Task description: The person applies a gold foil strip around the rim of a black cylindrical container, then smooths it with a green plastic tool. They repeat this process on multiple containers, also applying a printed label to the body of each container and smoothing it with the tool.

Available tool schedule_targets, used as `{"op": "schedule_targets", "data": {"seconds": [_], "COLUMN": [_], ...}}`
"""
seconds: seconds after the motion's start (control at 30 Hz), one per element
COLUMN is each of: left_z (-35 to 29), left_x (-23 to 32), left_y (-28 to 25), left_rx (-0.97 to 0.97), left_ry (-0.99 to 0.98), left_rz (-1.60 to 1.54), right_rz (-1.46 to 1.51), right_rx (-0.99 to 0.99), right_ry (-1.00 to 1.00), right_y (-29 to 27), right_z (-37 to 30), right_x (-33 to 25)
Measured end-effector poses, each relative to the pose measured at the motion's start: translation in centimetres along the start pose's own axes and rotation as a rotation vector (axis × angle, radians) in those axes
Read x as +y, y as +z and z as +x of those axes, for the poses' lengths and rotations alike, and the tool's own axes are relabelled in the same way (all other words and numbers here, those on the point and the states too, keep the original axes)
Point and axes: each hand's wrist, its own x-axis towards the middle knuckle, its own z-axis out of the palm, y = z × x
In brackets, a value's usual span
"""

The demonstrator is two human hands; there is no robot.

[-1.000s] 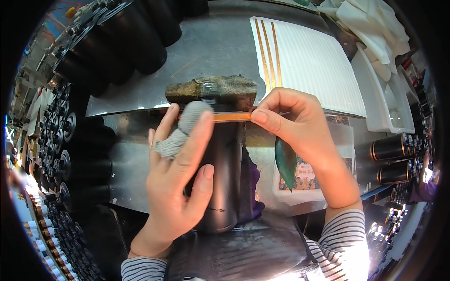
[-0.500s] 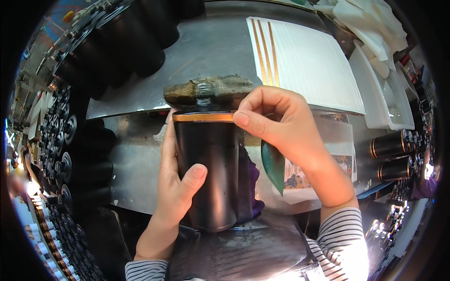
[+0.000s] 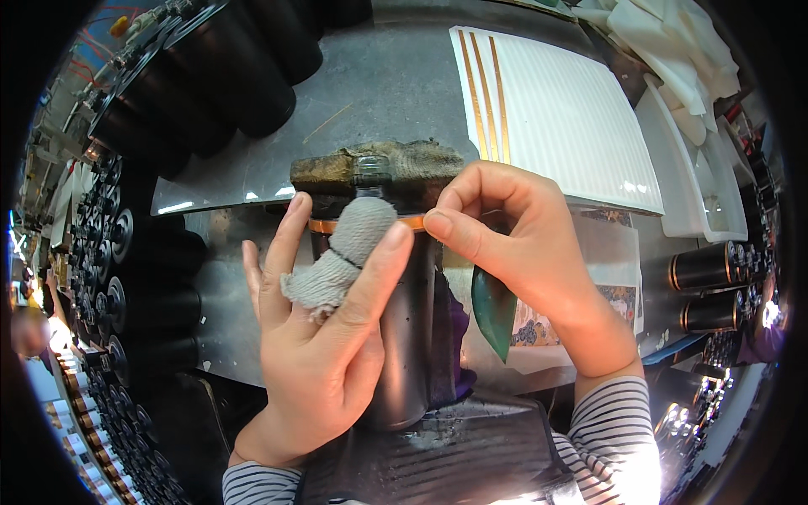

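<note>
A black cylinder stands tilted before me, its far end against a worn, cloth-wrapped block with a threaded neck. A thin gold strip runs around the cylinder near that end. The fingers of my left hand are spread over the cylinder; one wears a grey knitted finger cover, and the fingertip beside it lies at the strip. My right hand pinches the strip's right end between thumb and forefinger. A green pointed blade hangs beneath the right hand; how it is held is hidden.
On the metal table, a white sheet carries several gold strips. Large black cylinders stand at far left, with more stacked below. A white tray and two gold-banded black cylinders are at right. Purple cloth lies beside the work.
My left hand has come off the cylinder's left side and turned over its front, bringing the grey finger cover into sight. My right hand keeps its pinch at the strip's end.
</note>
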Motion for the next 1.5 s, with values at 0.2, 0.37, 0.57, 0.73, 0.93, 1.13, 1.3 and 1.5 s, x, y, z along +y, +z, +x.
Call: {"op": "schedule_targets", "data": {"seconds": [0.2,0.37,0.57,0.73,0.93,1.13,1.3,1.5], "left_z": [1.2,-0.1,-1.6,-0.6,2.7,2.8,3.1,3.5], "left_x": [1.4,0.3,-1.3,-2.5,-4.1,-5.4,-5.0,-5.0], "left_y": [-0.2,0.1,3.4,0.8,0.5,1.5,1.6,0.8], "left_rx": [-0.009,-0.004,0.096,0.032,0.151,0.002,0.009,-0.024], "left_ry": [0.083,0.109,-0.350,0.096,-0.235,-0.365,-0.333,-0.400], "left_rz": [0.179,-0.234,-1.343,-0.390,-0.989,-1.173,-1.061,-1.272], "right_rz": [-0.074,-0.311,-0.561,-0.699,-1.008,-1.095,-1.154,-1.060], "right_rx": [0.073,0.006,0.017,0.094,0.034,-0.023,-0.043,-0.029], "right_ry": [0.006,-0.028,-0.358,-0.533,-0.575,-0.612,-0.670,-0.663], "right_y": [-0.4,-0.4,2.3,1.8,2.5,2.4,2.2,1.7], "right_z": [-1.0,-3.2,-6.2,-5.3,-3.1,-2.8,-2.4,-2.2], "right_x": [0.5,2.9,1.0,0.4,-1.6,-1.5,-1.5,-1.4]}}
